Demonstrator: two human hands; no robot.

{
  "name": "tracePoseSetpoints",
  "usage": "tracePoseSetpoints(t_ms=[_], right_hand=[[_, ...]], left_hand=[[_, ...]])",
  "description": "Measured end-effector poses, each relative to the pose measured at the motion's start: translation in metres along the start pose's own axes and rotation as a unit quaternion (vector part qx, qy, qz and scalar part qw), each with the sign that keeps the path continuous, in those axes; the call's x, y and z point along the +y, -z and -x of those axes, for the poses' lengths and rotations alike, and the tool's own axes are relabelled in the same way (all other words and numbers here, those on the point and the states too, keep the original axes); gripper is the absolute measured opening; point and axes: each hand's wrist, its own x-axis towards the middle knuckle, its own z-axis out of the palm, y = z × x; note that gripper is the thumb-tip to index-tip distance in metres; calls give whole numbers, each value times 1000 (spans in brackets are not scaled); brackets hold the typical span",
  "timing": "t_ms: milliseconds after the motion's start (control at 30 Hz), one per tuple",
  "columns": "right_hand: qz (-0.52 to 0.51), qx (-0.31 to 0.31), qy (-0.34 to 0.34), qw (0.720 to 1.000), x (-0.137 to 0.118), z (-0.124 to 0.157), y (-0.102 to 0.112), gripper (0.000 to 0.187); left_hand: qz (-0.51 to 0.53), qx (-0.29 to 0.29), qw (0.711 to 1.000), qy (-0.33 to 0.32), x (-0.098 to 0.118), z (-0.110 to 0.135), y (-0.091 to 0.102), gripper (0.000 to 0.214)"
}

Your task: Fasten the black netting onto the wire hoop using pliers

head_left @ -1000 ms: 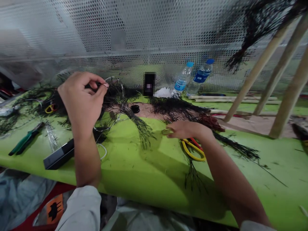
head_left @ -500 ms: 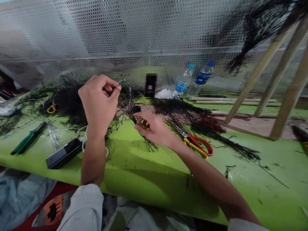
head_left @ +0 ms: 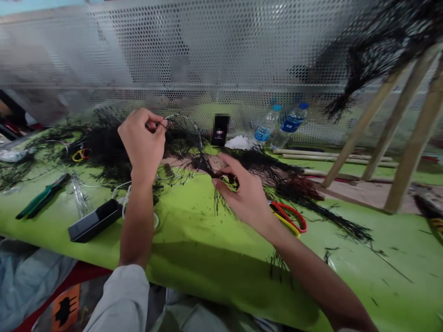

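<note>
My left hand (head_left: pixel 143 143) is raised above the table, thumb and fingertips pinched on the end of a thin wire (head_left: pixel 187 117). From there the wire arcs over to a bundle of black, wiry twigs (head_left: pixel 205 162). My right hand (head_left: pixel 244 191) has its thumb and fingers closed around the lower stem of that bundle. Its loose ends hang below the fingers. Partly behind the right wrist lie scissors (head_left: pixel 289 216) with red and yellow handles; their blades are hidden.
Green-handled pliers (head_left: pixel 43 196) and a dark power bank (head_left: pixel 95 221) lie left on the green table (head_left: pixel 194 240). More black twigs (head_left: pixel 107 147) are heaped behind. A phone (head_left: pixel 219 131), two water bottles (head_left: pixel 292 122) and wooden poles (head_left: pixel 367 124) stand toward the back and right.
My right hand has moved right with the twig bundle, and its fingers have closed in around the stem. My left hand has shifted slightly left; the wire arc between them looks wider.
</note>
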Motion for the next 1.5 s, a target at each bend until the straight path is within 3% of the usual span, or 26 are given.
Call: tracePoseSetpoints(t_ms=[67,200,300,367,433,500,567,667,733,833,933,1033,1133,1233,1300,1400,1500], right_hand=[[49,33,42,997,4,-1,4,21],[112,79,149,979,6,5,9,24],[92,2,197,976,-8,13,14,26],[-15,-92,145,985,-21,17,17,24],[-180,-182,9,967,-30,19,14,21],[-310,-248,-149,906,-32,19,5,30],[-359,-290,-244,853,-25,17,-8,50],[-338,-329,-274,838,-7,10,-20,85],[-305,-355,-288,835,7,3,-17,105],[-258,-387,-307,830,25,-9,4,129],[-231,-401,-319,827,42,-19,27,138],[-205,-403,-281,847,62,-23,44,125],[-165,-401,-217,875,84,-23,59,88],[-160,-441,-170,867,99,-22,75,56],[-135,-444,-137,875,108,-21,85,48],[-17,-386,-150,910,125,-18,89,46],[81,-372,-183,906,147,-11,77,39]], left_hand=[[3,0,1000,-13,0,1,-1,17],[4,1,999,-32,1,2,1,17],[7,4,1000,-30,0,2,3,17],[12,2,999,-33,0,3,2,18],[18,1,999,-42,2,4,0,18],[25,6,998,-50,5,5,-2,18],[25,11,998,-55,7,6,-2,18],[23,0,998,-66,10,6,2,18],[16,-17,997,-68,9,5,5,18],[-1,-27,998,-62,6,3,7,19],[-10,-75,995,-59,0,3,3,18],[7,-172,984,-52,-5,6,-6,16],[43,-261,964,-16,-9,10,-16,11],[63,-320,945,18,-9,13,-23,9],[56,-337,940,2,-7,13,-23,9],[45,-352,934,-26,-5,11,-19,7],[59,-376,924,-21,-2,9,-9,7]])
